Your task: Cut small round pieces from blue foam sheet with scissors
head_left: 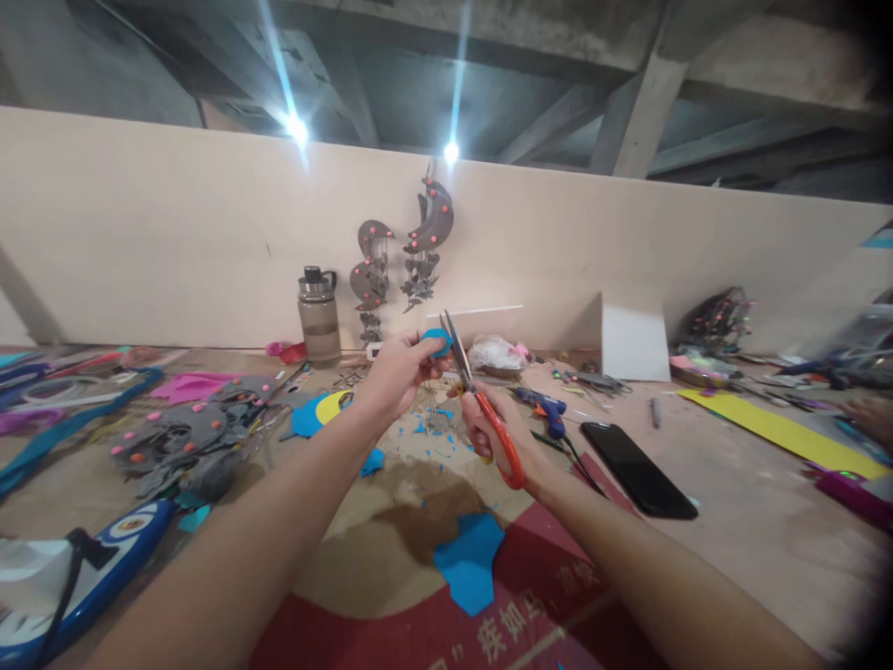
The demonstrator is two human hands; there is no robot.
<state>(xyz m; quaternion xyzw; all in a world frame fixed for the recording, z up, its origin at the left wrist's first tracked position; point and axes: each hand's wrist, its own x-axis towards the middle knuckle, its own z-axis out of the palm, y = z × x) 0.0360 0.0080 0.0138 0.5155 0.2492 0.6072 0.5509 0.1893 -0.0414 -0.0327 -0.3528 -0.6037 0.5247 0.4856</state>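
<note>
Mid-cut, the left hand (401, 372) pinches a small blue foam piece (437, 341) while the right hand (492, 433), fingers closed through orange-handled scissors (481, 409), should trim slowly, turning the piece.

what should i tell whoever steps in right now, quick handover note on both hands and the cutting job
Left hand: pinching a small blue foam piece, raised above the table.
Right hand: gripping the orange-handled scissors, blades up against the piece.
Around: blue offcut and small blue scraps lie below the hands; glue gun and phone to the right.
Done: some cutting, judging by the scraps.
Left: the piece in hand looks only partly trimmed.
</note>
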